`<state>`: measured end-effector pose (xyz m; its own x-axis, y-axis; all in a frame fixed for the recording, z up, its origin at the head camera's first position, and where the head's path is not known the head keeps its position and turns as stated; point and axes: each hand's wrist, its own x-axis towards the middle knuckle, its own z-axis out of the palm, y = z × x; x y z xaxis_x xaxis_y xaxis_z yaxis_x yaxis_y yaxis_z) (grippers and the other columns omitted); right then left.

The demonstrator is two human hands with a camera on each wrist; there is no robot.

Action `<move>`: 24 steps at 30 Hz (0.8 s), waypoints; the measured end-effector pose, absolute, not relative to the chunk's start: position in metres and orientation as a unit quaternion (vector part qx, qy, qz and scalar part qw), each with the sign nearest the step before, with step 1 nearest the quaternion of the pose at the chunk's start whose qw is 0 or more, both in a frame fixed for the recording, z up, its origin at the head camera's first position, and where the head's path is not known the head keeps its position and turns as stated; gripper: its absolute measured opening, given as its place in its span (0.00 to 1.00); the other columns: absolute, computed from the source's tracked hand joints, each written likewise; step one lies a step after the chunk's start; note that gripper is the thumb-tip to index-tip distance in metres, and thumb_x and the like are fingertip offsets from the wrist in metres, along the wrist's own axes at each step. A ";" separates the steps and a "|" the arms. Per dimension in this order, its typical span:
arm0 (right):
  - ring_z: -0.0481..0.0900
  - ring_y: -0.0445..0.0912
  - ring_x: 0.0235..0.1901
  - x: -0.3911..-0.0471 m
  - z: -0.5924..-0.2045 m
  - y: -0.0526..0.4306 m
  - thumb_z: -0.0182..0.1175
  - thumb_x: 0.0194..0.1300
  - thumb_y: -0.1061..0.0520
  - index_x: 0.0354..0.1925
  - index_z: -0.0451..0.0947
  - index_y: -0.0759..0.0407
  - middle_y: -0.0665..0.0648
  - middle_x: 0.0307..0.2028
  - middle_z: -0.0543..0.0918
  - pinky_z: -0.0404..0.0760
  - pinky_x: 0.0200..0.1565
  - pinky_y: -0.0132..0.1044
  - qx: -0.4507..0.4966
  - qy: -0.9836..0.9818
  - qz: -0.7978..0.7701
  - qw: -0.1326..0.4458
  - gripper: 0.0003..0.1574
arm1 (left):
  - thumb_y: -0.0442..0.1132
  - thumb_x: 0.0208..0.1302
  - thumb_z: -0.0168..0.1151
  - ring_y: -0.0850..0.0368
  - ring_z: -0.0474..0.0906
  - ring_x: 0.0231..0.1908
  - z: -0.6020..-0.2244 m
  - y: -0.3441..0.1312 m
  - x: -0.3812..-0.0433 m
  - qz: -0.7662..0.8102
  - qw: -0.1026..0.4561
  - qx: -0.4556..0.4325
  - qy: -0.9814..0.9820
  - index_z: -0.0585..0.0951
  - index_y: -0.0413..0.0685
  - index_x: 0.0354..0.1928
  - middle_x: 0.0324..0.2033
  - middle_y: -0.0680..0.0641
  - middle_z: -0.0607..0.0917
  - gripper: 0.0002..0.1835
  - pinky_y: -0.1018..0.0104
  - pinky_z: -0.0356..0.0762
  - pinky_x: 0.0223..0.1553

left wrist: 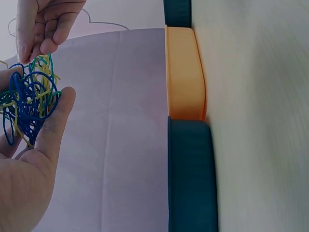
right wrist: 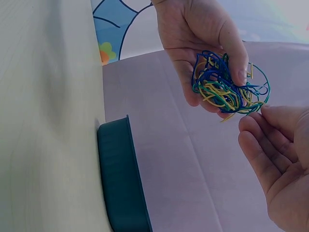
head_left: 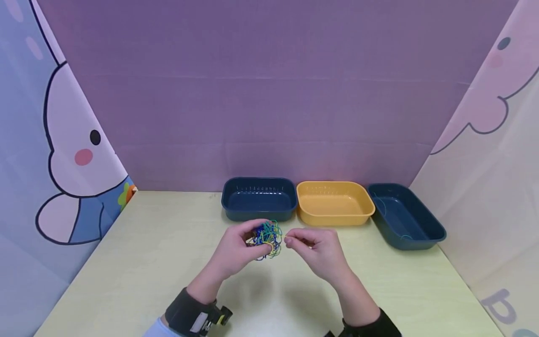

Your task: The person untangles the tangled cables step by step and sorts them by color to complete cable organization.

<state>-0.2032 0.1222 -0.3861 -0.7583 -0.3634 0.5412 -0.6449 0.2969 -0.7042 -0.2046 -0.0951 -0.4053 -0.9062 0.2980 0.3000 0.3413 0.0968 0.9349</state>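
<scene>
A loose tangle of thin blue, green and yellow cords (head_left: 268, 238) is held above the table in my left hand (head_left: 233, 252), its thumb and fingers around the bundle. In the left wrist view the tangle (left wrist: 31, 104) shows many looped strands. My right hand (head_left: 322, 252) is just to its right, thumb and forefinger pinching a thin strand at the tangle's edge. From the right wrist view, a green loop of the tangle (right wrist: 217, 84) reaches to the right hand's fingertips (right wrist: 268, 110); the strand's exact colour at the pinch is hard to tell.
Along the back of the table (head_left: 168, 262) stand a dark blue bin (head_left: 258, 216), a yellow bin (head_left: 334, 220) and, angled at the right, another dark blue bin (head_left: 414, 244) with thin pale-green strands in it. A purple cloth (head_left: 269, 103) hangs behind; printed cloths flank the sides.
</scene>
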 end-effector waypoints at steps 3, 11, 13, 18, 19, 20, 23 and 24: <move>0.80 0.42 0.27 -0.197 -0.378 0.120 0.62 0.57 0.58 0.35 0.82 0.58 0.54 0.29 0.84 0.82 0.29 0.35 0.314 -0.794 0.504 0.132 0.06 | 0.41 0.51 0.69 0.52 0.78 0.38 -0.410 -0.095 -0.208 -0.633 0.019 -0.216 -0.743 0.76 0.59 0.52 0.43 0.45 0.80 0.24 0.60 0.82 0.31; 0.80 0.46 0.26 -0.192 -0.368 0.116 0.65 0.54 0.61 0.35 0.82 0.61 0.57 0.30 0.85 0.82 0.27 0.37 0.286 -0.798 0.523 0.087 0.07 | 0.35 0.53 0.66 0.50 0.78 0.39 -0.396 -0.094 -0.200 -0.639 0.006 -0.216 -0.739 0.75 0.52 0.53 0.44 0.43 0.80 0.24 0.59 0.82 0.33; 0.81 0.45 0.26 -0.196 -0.375 0.116 0.66 0.54 0.59 0.35 0.82 0.59 0.56 0.31 0.85 0.82 0.28 0.36 0.286 -0.798 0.525 0.080 0.08 | 0.35 0.53 0.66 0.50 0.78 0.39 -0.391 -0.094 -0.196 -0.638 0.004 -0.214 -0.740 0.75 0.50 0.54 0.44 0.44 0.80 0.23 0.59 0.82 0.33; 0.81 0.42 0.29 -0.209 -0.394 0.120 0.66 0.53 0.52 0.37 0.83 0.52 0.52 0.33 0.85 0.82 0.31 0.36 0.289 -0.797 0.528 0.056 0.11 | 0.35 0.53 0.65 0.51 0.78 0.39 -0.386 -0.094 -0.193 -0.635 0.006 -0.209 -0.744 0.75 0.51 0.53 0.44 0.44 0.80 0.23 0.59 0.82 0.33; 0.81 0.42 0.29 -0.210 -0.396 0.120 0.66 0.53 0.51 0.37 0.83 0.51 0.51 0.33 0.85 0.82 0.31 0.36 0.291 -0.797 0.527 0.053 0.11 | 0.35 0.53 0.65 0.50 0.78 0.39 -0.386 -0.094 -0.193 -0.635 0.006 -0.209 -0.744 0.75 0.51 0.53 0.44 0.44 0.80 0.23 0.59 0.82 0.33; 0.81 0.43 0.30 -0.211 -0.398 0.120 0.66 0.53 0.50 0.37 0.83 0.50 0.50 0.34 0.85 0.82 0.31 0.36 0.292 -0.797 0.526 0.051 0.11 | 0.35 0.53 0.65 0.50 0.78 0.39 -0.386 -0.094 -0.193 -0.636 0.006 -0.211 -0.742 0.75 0.51 0.53 0.44 0.44 0.80 0.23 0.59 0.82 0.33; 0.81 0.42 0.30 -0.211 -0.398 0.119 0.66 0.54 0.51 0.37 0.83 0.48 0.49 0.33 0.85 0.82 0.32 0.35 0.291 -0.800 0.523 0.046 0.10 | 0.36 0.53 0.65 0.49 0.77 0.40 -0.387 -0.093 -0.194 -0.641 0.000 -0.215 -0.737 0.75 0.52 0.53 0.45 0.43 0.79 0.23 0.59 0.82 0.34; 0.81 0.42 0.30 -0.208 -0.395 0.118 0.66 0.54 0.52 0.36 0.83 0.49 0.50 0.33 0.85 0.82 0.32 0.35 0.290 -0.801 0.521 0.046 0.09 | 0.36 0.54 0.65 0.48 0.77 0.40 -0.388 -0.093 -0.194 -0.642 -0.002 -0.216 -0.735 0.75 0.53 0.54 0.45 0.43 0.79 0.23 0.58 0.82 0.34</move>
<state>-0.2083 0.1176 -0.3954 -0.8275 -0.4169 0.3760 -0.5129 0.2890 -0.8084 -0.1938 -0.0930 -0.3876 -0.9065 0.3204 0.2750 0.3157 0.0817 0.9454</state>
